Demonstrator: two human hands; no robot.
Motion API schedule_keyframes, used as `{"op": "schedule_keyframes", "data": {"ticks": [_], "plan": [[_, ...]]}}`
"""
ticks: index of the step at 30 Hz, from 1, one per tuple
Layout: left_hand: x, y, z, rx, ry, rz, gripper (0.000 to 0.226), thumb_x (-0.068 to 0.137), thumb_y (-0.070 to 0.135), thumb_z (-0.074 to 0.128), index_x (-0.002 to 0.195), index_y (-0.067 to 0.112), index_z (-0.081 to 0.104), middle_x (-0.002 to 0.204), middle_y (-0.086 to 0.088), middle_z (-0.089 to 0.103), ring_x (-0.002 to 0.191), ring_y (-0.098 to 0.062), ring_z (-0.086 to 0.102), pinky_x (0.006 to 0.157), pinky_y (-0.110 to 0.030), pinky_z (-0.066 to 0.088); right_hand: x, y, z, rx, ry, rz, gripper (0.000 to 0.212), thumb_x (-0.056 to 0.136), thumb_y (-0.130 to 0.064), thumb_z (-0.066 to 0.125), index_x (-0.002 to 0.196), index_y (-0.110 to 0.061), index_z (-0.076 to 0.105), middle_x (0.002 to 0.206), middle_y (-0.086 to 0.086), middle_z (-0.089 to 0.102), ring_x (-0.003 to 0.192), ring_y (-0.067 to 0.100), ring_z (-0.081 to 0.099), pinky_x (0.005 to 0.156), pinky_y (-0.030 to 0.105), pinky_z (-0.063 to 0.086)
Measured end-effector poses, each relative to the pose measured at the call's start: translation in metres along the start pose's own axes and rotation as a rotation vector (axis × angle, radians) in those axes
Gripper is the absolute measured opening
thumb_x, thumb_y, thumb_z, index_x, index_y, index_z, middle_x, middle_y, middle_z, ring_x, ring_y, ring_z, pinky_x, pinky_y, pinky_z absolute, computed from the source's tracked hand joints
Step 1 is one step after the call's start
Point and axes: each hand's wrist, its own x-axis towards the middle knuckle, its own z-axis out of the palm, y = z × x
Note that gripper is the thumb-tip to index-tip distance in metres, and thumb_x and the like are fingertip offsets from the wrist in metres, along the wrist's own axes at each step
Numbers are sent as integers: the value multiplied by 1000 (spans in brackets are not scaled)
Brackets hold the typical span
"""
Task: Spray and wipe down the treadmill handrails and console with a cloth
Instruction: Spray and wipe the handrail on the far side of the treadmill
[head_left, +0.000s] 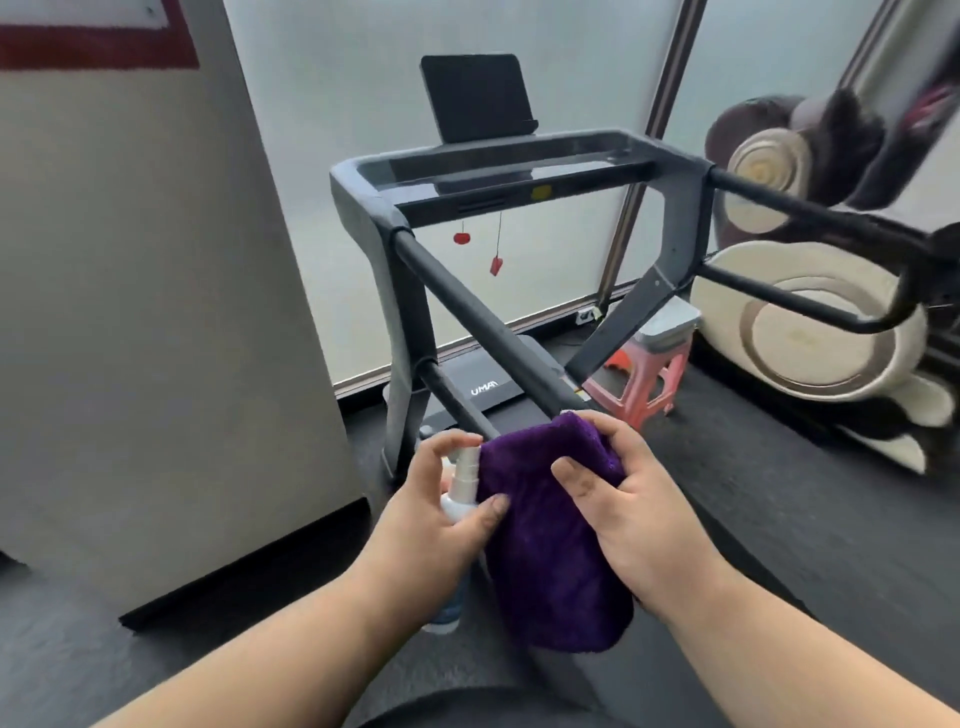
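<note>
Both of my hands are busy close in front of me: my left hand (431, 512) curls around a small white spray bottle (458, 499), index finger raised over the nozzle and thumb across its front, while my right hand (631, 501) grips a purple cloth (545, 545) from the right side, fingers folded over its upper edge. Bottle and cloth touch, with the nozzle right against the cloth's left edge, and the cloth hangs down below my right palm. Its top sits at the near end of the left handrail (483, 317), which runs away from me up to the treadmill console (519, 171). A dark tablet-like screen (478, 98) stands upright at the far edge of the console, and a red safety clip (496, 265) dangles beneath it. The right handrail (810, 208) stretches off to the right, well apart from my hands. A pink stool (644, 384) stands on the floor beyond the treadmill's right upright.
</note>
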Motion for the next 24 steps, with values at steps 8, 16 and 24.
{"op": "schedule_keyframes", "data": {"ticks": [8, 16, 24], "plan": [[65, 18, -17, 93, -87, 112, 39, 87, 33, 68, 107, 56, 43, 86, 17, 63, 76, 1, 63, 71, -26, 54, 66, -60, 3, -732, 322, -100, 45, 84, -47, 75, 124, -47, 55, 108, -20, 65, 100, 6, 60, 85, 24, 45], [97, 11, -17, 38, -147, -70, 45, 85, 34, 68, 119, 46, 41, 101, 7, 62, 81, -11, 66, 76, -32, 56, 118, -37, -3, -1092, 335, 197, 78, 83, -70, 61, 149, -36, 35, 153, 7, 38, 134, 29, 46, 107, 40, 39], [91, 1, -12, -85, -153, -92, 41, 85, 28, 69, 111, 50, 46, 95, -1, 68, 73, -17, 68, 75, -43, 59, 82, -19, 16, -1188, 96, 5, 75, 83, -75, 45, 149, -42, 32, 153, -8, 38, 139, 19, 39, 113, 45, 36]]}}
